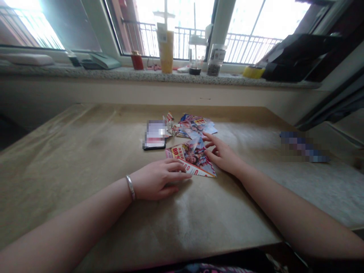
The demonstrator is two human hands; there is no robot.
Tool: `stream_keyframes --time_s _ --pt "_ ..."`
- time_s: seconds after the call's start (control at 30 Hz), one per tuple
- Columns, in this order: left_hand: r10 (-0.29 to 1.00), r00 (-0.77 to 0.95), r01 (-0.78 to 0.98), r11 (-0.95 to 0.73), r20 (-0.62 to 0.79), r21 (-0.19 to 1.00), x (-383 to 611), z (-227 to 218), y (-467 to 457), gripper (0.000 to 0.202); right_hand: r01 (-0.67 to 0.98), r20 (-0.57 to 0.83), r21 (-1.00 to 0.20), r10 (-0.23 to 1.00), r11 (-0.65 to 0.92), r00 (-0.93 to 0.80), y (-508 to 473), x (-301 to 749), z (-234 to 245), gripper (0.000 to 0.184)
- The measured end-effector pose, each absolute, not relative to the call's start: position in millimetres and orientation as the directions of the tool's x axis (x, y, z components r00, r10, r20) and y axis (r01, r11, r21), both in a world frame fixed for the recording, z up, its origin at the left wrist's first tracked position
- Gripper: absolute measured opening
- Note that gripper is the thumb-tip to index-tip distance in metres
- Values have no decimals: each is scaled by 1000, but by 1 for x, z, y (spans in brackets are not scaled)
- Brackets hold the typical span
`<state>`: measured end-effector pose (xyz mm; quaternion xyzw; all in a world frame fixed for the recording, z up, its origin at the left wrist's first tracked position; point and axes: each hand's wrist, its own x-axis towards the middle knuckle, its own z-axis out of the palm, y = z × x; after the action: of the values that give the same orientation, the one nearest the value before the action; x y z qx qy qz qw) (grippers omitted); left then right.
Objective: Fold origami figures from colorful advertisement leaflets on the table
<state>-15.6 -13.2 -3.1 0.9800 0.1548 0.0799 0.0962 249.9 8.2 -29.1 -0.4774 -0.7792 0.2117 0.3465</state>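
Observation:
A folded, colourful printed flyer [191, 154] lies on the table between my two hands. My left hand [159, 178], with a silver bangle at the wrist, rests palm down, its outstretched fingers over the flyer's lower left edge. On the other side, my right hand [222, 153] has its fingers apart and slightly bent, touching or just beside the flyer's right edge. Behind it are several more printed papers [199, 125] in a loose pile. Next to that pile sits a crumpled, folded paper piece [171, 127].
A phone [155, 134] lies left of the papers on the table [85, 159]. A blurred dark blue item [303, 146] is at the far right. On the granite windowsill [113, 76] stand a yellow cup [166, 49], a red container [137, 60], jars [216, 60] and a black bag [295, 57].

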Motion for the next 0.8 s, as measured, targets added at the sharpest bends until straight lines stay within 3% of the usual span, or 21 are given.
stream_keyframes --time_s 0.2,0.37,0.6,0.7,0.8 --pt "286 938 259 -954 195 152 -13 -7 -10 36 633 417 -539 830 555 -371 8 251 -26 39" --pt "347 913 333 -938 215 100 -15 -8 -6 36 690 537 -380 754 616 -378 11 256 -26 36" --pt "442 869 455 -890 225 -9 -18 -6 -6 30 736 426 -57 683 675 -594 12 268 -15 17" --pt "472 845 493 -870 250 -24 -18 -6 -6 29 666 393 -50 628 744 -672 9 268 -9 13" --pt "529 812 548 -836 248 -12 -18 -7 -5 31 537 356 -144 550 831 -755 3 261 -7 7"
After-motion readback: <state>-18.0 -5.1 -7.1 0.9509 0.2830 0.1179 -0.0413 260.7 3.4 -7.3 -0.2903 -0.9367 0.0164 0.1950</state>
